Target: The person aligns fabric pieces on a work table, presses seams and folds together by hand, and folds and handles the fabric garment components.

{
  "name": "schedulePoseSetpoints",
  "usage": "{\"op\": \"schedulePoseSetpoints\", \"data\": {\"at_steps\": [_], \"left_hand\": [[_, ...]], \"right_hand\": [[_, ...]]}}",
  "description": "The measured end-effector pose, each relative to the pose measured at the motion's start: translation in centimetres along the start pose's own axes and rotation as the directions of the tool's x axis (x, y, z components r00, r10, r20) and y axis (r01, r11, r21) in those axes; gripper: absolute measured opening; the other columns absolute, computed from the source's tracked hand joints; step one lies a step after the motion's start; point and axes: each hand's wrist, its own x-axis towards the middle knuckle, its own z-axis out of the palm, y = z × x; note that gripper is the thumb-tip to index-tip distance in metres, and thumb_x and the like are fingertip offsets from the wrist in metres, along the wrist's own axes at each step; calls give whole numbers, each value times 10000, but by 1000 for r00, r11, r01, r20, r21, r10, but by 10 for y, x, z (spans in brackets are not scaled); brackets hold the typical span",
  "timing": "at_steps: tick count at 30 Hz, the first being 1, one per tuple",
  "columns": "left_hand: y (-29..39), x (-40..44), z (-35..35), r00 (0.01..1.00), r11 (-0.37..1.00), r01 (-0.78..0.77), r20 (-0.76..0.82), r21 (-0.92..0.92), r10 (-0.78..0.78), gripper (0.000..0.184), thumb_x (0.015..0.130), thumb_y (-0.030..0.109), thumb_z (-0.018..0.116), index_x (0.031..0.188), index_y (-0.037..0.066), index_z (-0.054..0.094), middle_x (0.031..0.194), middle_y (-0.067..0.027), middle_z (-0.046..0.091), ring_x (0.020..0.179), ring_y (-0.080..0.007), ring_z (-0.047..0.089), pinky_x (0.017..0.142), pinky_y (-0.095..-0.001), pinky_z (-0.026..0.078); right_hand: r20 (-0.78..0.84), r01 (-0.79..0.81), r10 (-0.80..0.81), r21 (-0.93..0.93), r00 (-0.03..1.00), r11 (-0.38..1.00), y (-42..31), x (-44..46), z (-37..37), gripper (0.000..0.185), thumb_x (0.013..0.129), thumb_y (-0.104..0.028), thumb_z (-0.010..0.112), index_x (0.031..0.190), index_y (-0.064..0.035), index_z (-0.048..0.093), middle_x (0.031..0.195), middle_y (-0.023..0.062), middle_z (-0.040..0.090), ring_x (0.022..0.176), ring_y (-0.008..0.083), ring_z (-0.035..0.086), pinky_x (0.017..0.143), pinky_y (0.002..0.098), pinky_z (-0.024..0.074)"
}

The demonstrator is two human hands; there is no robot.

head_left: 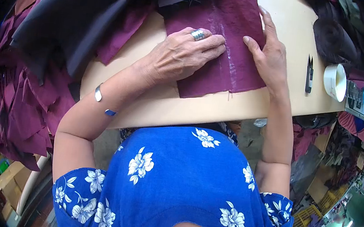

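A maroon piece of fabric (203, 78) lies on the pale table in front of me, with a whitish, uneven line running down its middle and a loose thread at its lower edge. My left hand (182, 51), wearing a ring, rests on the fabric with its fingers curled and pressed together beside that line. Its thumb and anything in its grip are hidden beneath it. At the fabric's right edge lies my right hand (271, 56), thumb on the cloth and fingers stretched along the edge, apart from the thumb.
Dark fabric (82, 10) drapes over the table's left, above a hanging heap of maroon pieces (27, 110). Two dark pen-like tools (309, 76) lie to the right, near a white roll of tape (335, 81). More dark cloth (338, 39) is piled at the far right.
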Motion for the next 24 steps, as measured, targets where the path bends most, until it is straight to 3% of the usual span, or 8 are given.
{"op": "schedulePoseSetpoints", "data": {"at_steps": [3,6,14,18,20,22,23,24], "left_hand": [[1,-2,0,999,999,43,-1,11,-43,393,758,72,506,1143,26,567,1184,-88,539,1033,-217,563,858,-307,470],[3,-3,-2,999,998,51,18,23,-52,388,769,94,501,1146,28,565,1182,-92,544,1058,-219,560,862,-310,469],[6,-6,-7,997,998,-60,58,22,58,425,756,117,507,1171,173,579,1219,-30,547,1108,-209,535,907,-350,433],[6,-3,-9,995,998,-65,72,-13,66,416,753,124,512,1161,167,578,1225,-22,542,1079,-205,543,913,-342,422],[-2,3,-2,999,999,-39,36,-8,39,414,752,109,516,1160,143,577,1205,-28,547,1060,-203,548,904,-335,430],[-11,10,0,1000,999,-24,1,25,24,413,747,75,527,1156,100,573,1165,-47,556,1027,-206,558,878,-327,453],[-15,10,4,1000,997,27,-1,67,-27,406,740,60,541,1143,84,579,1161,-61,556,1021,-216,562,877,-338,465],[-18,10,4,999,997,39,-25,64,-38,395,742,54,539,1135,76,583,1157,-65,557,1019,-217,563,877,-334,468]], "right_hand": [[89,-210,195,203,977,956,-7,0,-2,643,829,-21,579,1401,-169,324,778,42,631,683,68,549,689,222,462],[118,-268,243,294,963,917,-7,1,-6,640,826,5,563,1396,-180,341,724,11,574,639,45,485,644,203,434],[96,-225,210,199,973,954,-3,-2,-6,634,814,-1,575,1385,-181,368,651,3,482,592,55,402,599,203,392],[92,-197,181,214,979,957,2,-4,-6,629,809,-39,598,1384,-134,361,630,23,484,582,70,398,600,215,393],[19,47,-47,-3,999,999,16,7,-6,626,810,-60,604,1383,-98,353,729,78,569,660,95,498,670,231,429],[63,-9,16,-111,998,994,5,15,-8,625,812,-79,609,1379,-68,345,874,138,613,791,139,568,755,253,448],[128,-182,196,-114,972,977,-11,19,-10,624,814,-87,611,1377,-55,343,970,169,615,883,170,588,806,267,450],[129,-215,228,-107,965,971,-11,19,-8,623,815,-91,612,1375,-51,342,1044,190,601,955,189,587,846,277,445]]}}
